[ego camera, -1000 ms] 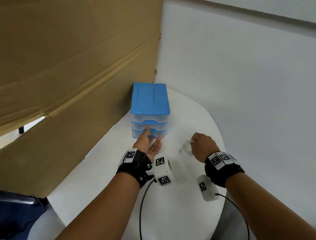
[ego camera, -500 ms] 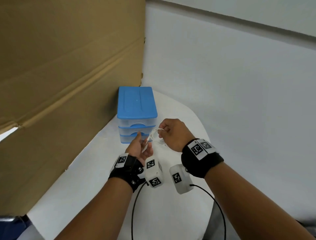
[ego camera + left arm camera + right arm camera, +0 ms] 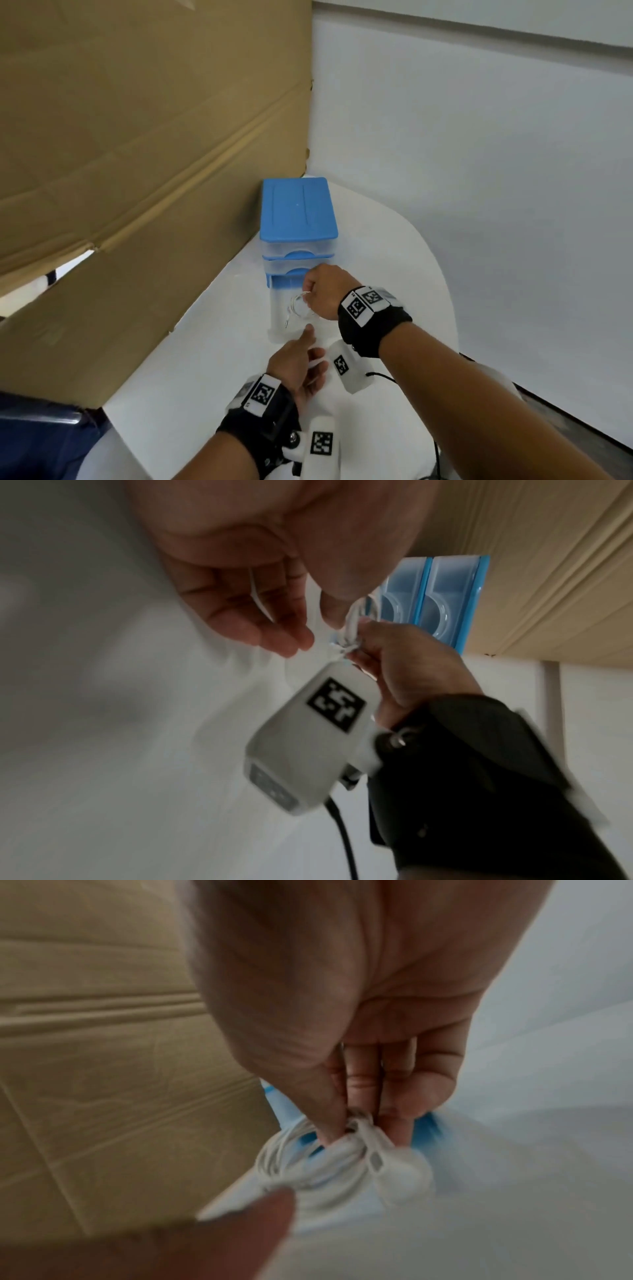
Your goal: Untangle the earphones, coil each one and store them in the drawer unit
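Observation:
A blue-topped drawer unit [image 3: 297, 212] stands at the back of the white table, and also shows in the left wrist view [image 3: 441, 593]. Its bottom drawer [image 3: 279, 318] is pulled out toward me. My right hand [image 3: 308, 291] pinches a coiled white earphone [image 3: 297, 306] just above the drawer, the jack plug hanging down. In the right wrist view, thumb and fingers of that hand [image 3: 356, 1123] grip the coil [image 3: 308, 1167], an earbud [image 3: 400, 1180] dangling. My left hand [image 3: 313, 346] is at the drawer's front, thumb on top and fingers curled beneath [image 3: 318, 620].
A tall cardboard sheet [image 3: 137, 137] leans along the left, close behind the unit. A white wall [image 3: 479, 171] closes off the back and right. The rounded white table [image 3: 205, 359] drops off at its right edge.
The bottom drawer has come out toward me with my left hand on it. My right hand has carried the coiled earphone from the right of the unit to just above the drawer.

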The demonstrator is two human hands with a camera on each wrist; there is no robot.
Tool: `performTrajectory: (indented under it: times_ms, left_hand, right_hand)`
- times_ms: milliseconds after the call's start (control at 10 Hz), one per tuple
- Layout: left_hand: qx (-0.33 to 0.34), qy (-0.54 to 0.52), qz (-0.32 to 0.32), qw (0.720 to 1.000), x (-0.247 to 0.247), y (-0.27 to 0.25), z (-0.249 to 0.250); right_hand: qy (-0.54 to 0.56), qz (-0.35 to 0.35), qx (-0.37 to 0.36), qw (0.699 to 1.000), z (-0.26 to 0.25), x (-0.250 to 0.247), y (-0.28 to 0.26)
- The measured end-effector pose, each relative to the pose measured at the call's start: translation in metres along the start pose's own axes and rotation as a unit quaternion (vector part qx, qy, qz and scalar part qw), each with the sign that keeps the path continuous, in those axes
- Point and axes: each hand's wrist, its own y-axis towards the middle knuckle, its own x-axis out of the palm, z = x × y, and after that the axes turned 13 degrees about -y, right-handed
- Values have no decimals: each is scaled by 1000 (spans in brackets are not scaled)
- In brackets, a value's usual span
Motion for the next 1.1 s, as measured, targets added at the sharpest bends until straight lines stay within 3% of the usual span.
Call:
performTrajectory:
  times_ms: [100,200,300,400,600,800,900,1000,1100]
  left_hand:
    - [3,20,-1,1000,-2,-5,-2]
    - [7,49,4,999,-3,-5,0]
    - [14,97,-2,995,2,-1,6]
    - [49,151,4,987,13,4,22]
    - [153,196,-32,968,25,15,41]
    - [276,156,96,943,21,17,56]
    - [325,181,48,927,19,15,75]
    - [348,201,-79,912,22,14,96]
    - [314,237,-85,915,14,11,104]
  right_hand:
    - [-22,-11,5,1000,1,3,3]
    - [64,7,5,998,8,-5,-1]
    - [179,78,38,980,23,-14,-10]
    - [217,128,76,965,44,-13,-23]
    - [218,110,122,962,70,5,-46]
    - [283,134,108,944,54,6,-51]
    - [329,133,77,932,37,-6,-43]
    - [363,106,6,926,20,-20,-36]
    - [361,106,2,927,16,-19,-40]
